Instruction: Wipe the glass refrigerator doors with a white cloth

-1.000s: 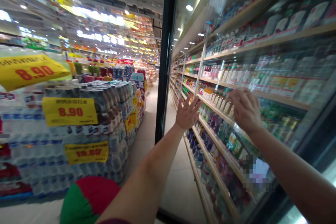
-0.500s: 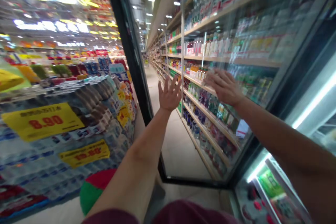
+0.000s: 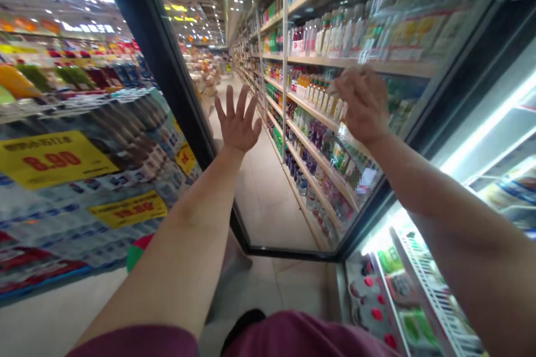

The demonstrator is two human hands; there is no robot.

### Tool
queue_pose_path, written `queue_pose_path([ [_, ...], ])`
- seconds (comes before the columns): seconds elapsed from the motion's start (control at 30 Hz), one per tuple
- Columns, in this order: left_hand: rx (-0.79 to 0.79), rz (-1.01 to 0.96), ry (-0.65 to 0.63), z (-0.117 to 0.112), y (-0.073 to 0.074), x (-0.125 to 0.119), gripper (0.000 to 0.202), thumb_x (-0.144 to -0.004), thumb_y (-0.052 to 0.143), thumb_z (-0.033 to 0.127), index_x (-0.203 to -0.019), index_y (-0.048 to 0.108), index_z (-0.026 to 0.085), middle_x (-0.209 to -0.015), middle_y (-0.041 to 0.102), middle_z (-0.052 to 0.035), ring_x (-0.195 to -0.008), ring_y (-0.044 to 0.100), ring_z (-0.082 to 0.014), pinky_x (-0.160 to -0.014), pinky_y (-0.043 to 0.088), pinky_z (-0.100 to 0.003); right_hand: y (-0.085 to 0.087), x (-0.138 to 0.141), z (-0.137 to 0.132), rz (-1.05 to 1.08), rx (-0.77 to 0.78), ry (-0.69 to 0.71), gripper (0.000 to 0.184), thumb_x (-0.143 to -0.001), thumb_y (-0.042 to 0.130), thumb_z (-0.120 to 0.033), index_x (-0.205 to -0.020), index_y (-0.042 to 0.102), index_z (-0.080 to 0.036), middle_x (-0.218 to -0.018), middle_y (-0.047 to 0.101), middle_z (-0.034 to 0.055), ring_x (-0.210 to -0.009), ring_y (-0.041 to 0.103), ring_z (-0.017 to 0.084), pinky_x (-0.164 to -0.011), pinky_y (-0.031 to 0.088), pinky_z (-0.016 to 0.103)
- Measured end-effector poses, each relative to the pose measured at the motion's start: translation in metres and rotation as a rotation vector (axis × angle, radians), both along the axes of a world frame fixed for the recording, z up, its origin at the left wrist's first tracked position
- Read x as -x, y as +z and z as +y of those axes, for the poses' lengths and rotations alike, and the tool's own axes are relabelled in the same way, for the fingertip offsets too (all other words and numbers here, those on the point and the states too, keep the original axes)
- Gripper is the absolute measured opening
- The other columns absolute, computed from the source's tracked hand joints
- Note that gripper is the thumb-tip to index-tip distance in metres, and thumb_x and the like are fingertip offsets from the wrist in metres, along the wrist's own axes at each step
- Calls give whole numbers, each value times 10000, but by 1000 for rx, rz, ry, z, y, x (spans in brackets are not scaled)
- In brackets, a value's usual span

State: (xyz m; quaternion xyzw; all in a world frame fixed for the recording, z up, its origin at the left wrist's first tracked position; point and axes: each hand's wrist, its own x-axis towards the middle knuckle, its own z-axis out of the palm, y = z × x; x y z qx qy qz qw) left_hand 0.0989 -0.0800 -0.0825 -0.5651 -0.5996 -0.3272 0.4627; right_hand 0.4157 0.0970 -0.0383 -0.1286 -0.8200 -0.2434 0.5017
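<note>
A glass cooler door [image 3: 288,254] with a black frame stands swung out in front of me. My left hand [image 3: 238,122] is raised at the pane's left part, palm forward and fingers spread, holding nothing. Whether its palm presses on the glass I cannot tell. My right hand [image 3: 364,103] is up at the right part of the pane, its fingers curled together and partly blurred. What those fingers hold, if anything, is hidden. Below my right hand a small pale label [image 3: 366,178] shows at the glass.
Through the glass, shelves of bottles [image 3: 326,36] line a long aisle [image 3: 268,189]. Stacked bottle packs [image 3: 104,134] with yellow price signs [image 3: 54,159] stand at the left. On the right, the lit cooler holds red-capped bottles [image 3: 372,295] and green packages [image 3: 389,259].
My view has shifted, and door and shelves appear further left and higher. My left hand has moved left and up in view. The right hand rises slightly, its fingers more bunched.
</note>
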Motion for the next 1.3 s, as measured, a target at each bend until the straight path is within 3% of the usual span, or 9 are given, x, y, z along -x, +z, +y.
queue_pose_path([
  [0.13,8,-31,-18,-2,1,-5,643,-1029,356,593,-1567,429,249,-1659,315,-63,-1573,-58,-264,-1274,-147,-531,-15,11,-4,252,1,-88,494,-1070,313,-235,-1547,442,-232,-1620,402,79,-1563,215,303,-1228,279,557],
  [0.27,37,-54,-21,-4,3,-7,613,-1032,386,542,-1551,459,224,-1647,336,-80,-1572,-29,-282,-1259,-163,-556,-47,20,-15,-124,-43,74,478,-1030,414,-217,-1480,533,-329,-1531,534,6,-1514,350,289,-1222,323,553],
  [0.37,62,-80,-29,-6,4,-8,585,-1025,427,505,-1546,470,242,-1641,349,-63,-1573,10,-296,-1260,-145,-577,-24,17,-16,-147,8,84,464,-1041,392,-250,-1471,544,-333,-1558,504,4,-1509,354,310,-1227,292,573],
  [0.47,58,-77,-22,-8,5,-10,570,-1020,451,461,-1551,464,254,-1641,349,-43,-1574,31,-291,-1271,-113,-573,15,17,-15,212,80,-14,509,-1086,251,-334,-1548,451,-254,-1646,363,65,-1545,249,343,-1243,204,577],
  [0.53,56,-67,-18,-10,5,-11,559,-1022,445,435,-1553,461,260,-1641,347,-34,-1574,37,-286,-1273,-106,-574,21,26,-18,353,107,-41,558,-1090,195,-370,-1596,363,-205,-1683,271,98,-1555,192,371,-1242,166,598],
  [0.77,87,-82,-41,-12,4,-12,555,-1037,429,391,-1580,413,274,-1655,302,-13,-1567,-11,-278,-1264,-137,-582,-56,59,-44,-18,-8,-58,498,-1011,385,-236,-1477,550,-298,-1504,560,54,-1504,357,320,-1193,334,588],
  [1.0,75,-82,-74,-10,2,-9,553,-1037,440,367,-1584,402,299,-1655,286,3,-1562,-15,-280,-1265,-121,-616,-2,38,-28,344,76,-80,542,-1068,251,-336,-1583,406,-264,-1678,296,28,-1533,265,375,-1230,235,573],
  [1.2,58,-35,-26,-10,2,-7,549,-1038,446,366,-1580,414,291,-1651,286,8,-1560,-25,-255,-1279,-107,-588,-66,70,-53,135,27,-11,531,-1016,380,-229,-1529,493,-308,-1546,513,83,-1514,340,365,-1178,326,641],
  [1.3,42,-14,-27,-10,1,-6,538,-1043,440,382,-1570,436,277,-1642,311,-20,-1558,-9,-273,-1274,-86,-613,-61,69,-52,-51,-31,9,538,-984,464,-191,-1488,531,-368,-1493,579,39,-1468,435,323,-1165,388,580],
])
